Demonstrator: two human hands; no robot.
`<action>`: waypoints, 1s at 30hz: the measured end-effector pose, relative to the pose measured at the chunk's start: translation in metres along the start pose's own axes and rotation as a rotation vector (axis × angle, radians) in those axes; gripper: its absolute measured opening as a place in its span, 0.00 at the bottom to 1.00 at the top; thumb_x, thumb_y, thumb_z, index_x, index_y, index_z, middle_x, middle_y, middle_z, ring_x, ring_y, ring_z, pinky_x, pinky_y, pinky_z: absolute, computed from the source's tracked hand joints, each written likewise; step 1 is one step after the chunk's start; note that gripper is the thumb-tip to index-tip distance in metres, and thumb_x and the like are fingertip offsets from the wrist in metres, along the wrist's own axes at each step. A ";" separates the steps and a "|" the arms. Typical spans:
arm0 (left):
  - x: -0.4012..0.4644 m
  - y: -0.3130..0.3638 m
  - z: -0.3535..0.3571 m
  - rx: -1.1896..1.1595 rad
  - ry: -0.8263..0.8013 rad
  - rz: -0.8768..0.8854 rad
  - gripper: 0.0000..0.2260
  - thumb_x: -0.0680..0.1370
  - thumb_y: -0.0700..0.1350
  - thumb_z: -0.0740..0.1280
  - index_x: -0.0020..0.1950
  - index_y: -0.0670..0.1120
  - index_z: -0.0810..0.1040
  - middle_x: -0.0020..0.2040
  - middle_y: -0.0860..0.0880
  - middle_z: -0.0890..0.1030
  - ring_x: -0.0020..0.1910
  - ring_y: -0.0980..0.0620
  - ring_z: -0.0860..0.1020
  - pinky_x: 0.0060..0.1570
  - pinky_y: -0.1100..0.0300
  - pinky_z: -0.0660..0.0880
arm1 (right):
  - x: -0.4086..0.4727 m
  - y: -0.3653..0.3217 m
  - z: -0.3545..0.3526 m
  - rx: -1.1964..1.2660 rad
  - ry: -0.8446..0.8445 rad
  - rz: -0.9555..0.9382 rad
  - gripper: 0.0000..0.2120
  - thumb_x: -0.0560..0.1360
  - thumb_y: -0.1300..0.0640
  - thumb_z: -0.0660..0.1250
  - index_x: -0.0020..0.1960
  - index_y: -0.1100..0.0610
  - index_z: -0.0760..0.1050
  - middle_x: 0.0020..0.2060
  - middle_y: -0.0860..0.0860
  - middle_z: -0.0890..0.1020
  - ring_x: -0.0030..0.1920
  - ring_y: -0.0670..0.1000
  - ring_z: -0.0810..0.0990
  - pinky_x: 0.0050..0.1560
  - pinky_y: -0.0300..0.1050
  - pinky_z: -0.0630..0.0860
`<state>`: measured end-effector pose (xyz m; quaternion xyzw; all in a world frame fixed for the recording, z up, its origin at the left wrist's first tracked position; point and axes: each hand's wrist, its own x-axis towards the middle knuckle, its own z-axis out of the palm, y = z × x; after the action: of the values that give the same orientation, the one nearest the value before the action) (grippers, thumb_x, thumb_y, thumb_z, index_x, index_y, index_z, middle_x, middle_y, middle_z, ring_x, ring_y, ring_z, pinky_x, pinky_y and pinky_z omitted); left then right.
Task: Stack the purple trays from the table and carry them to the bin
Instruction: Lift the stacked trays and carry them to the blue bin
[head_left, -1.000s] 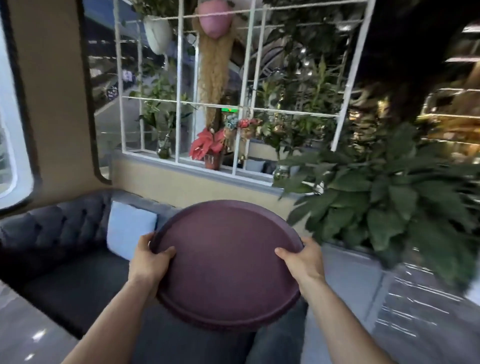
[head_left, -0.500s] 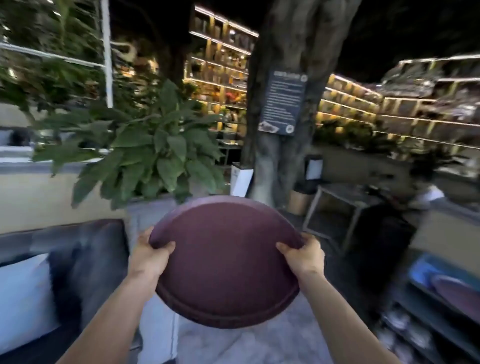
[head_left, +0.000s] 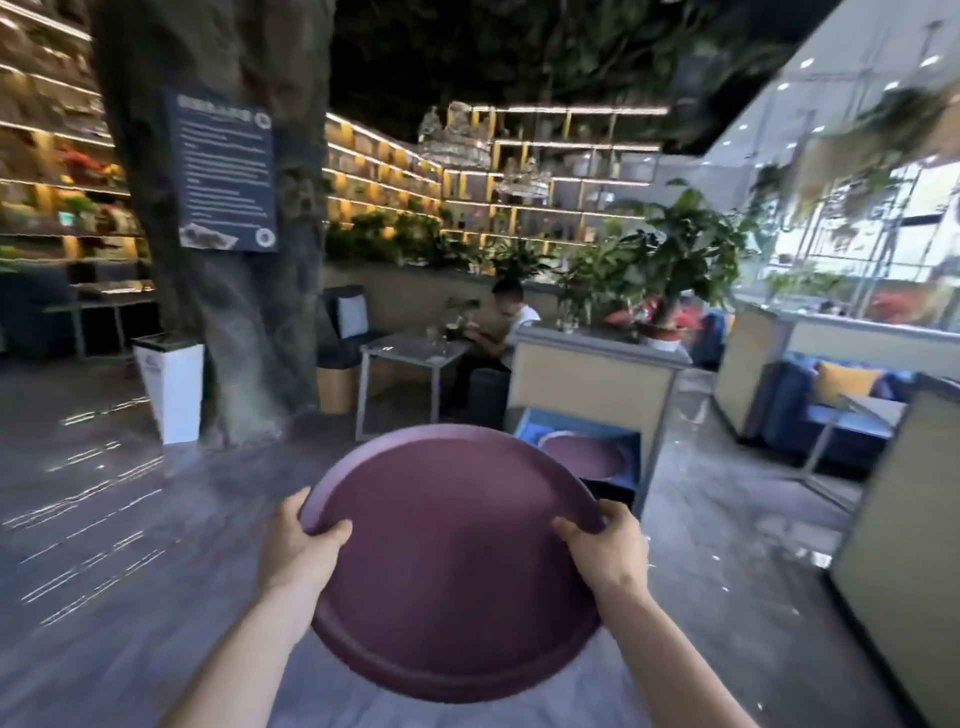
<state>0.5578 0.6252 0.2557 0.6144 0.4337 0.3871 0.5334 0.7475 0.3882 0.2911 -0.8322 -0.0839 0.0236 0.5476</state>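
Observation:
I hold round purple trays (head_left: 452, 566) flat in front of me at waist height; how many are stacked I cannot tell. My left hand (head_left: 298, 551) grips the left rim and my right hand (head_left: 608, 553) grips the right rim, thumbs on top. Just beyond the trays' far right edge stands a blue bin (head_left: 631, 449) against a planter, with another purple tray (head_left: 582, 454) lying inside it.
A large tree trunk (head_left: 218, 218) with a sign rises at the left, a white bin (head_left: 171, 395) beside it. A beige planter box (head_left: 592, 379) with plants stands behind the blue bin. A person sits at a small table (head_left: 410, 358). Another partition (head_left: 904, 540) stands at right.
My view has swung to the right, from the sofa and window past the plant and tree to the open floor. The blue bin now lies straight ahead. Both hands keep the same grip.

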 end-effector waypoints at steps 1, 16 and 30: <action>-0.002 0.003 0.023 -0.001 -0.033 0.000 0.26 0.70 0.41 0.76 0.66 0.53 0.74 0.56 0.48 0.83 0.53 0.42 0.81 0.59 0.46 0.76 | 0.012 0.008 -0.013 -0.010 0.028 0.013 0.29 0.65 0.49 0.77 0.63 0.55 0.74 0.55 0.55 0.82 0.57 0.59 0.80 0.59 0.51 0.75; -0.012 0.009 0.256 0.050 -0.278 0.004 0.26 0.73 0.42 0.74 0.69 0.52 0.72 0.59 0.47 0.80 0.52 0.44 0.78 0.48 0.52 0.75 | 0.134 0.100 -0.127 -0.019 0.255 0.195 0.30 0.67 0.47 0.75 0.65 0.56 0.73 0.59 0.58 0.81 0.60 0.61 0.78 0.62 0.53 0.74; 0.135 -0.008 0.368 0.051 -0.384 -0.038 0.25 0.73 0.40 0.73 0.69 0.50 0.72 0.55 0.49 0.78 0.50 0.45 0.78 0.53 0.51 0.76 | 0.275 0.106 -0.037 -0.067 0.297 0.274 0.27 0.68 0.48 0.75 0.63 0.55 0.74 0.56 0.57 0.81 0.58 0.61 0.79 0.59 0.52 0.74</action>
<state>0.9453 0.6354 0.2010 0.6821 0.3449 0.2416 0.5979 1.0349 0.3594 0.2235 -0.8478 0.1111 -0.0280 0.5177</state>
